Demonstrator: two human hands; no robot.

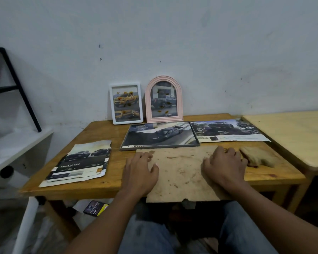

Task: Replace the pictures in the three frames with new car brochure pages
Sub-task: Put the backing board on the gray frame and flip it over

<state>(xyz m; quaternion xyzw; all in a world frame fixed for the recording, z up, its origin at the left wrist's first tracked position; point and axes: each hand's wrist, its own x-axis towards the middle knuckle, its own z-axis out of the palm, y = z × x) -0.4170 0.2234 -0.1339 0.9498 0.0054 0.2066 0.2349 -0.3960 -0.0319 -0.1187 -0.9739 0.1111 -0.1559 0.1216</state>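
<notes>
Lap level: jeans-clad knees (147,235) under the near edge. On the floor below the tabletop, a small dark printed item with a yellow patch (95,208); can't tell what it is.

Wooden tabletop (103,182), worn and stained. A brown backing board (180,173) lies flat on it, its near edge overhanging toward the lap.
- Left hand (141,171) rests on the board's left side, fingers loosely bent, thumb spread, gripping nothing.
- Right hand (224,165) rests on the board's right side, fingers bent down at the far right corner. Can't tell if they hook the edge.
- Crumpled tan cloth (259,156) just beside the right hand.

Left of the board: loose brochure pages (81,162), stacked, dark trucks, "DOUBLE CAB" legible.

Beyond the board: large grey-edged frame (160,135) lying flat, a car page in it, touching or just short of the board's far edge. To its right, a wide brochure spread (228,131) lies flat.

Back edge: white frame (126,103) with a yellow truck and pink arched frame (163,99) with a dark truck, both leaning on the scuffed pale wall (173,43).

A paler table (292,134) abuts on the right. On the left, a white shelf (17,143) and black metal bars (13,85).
</notes>
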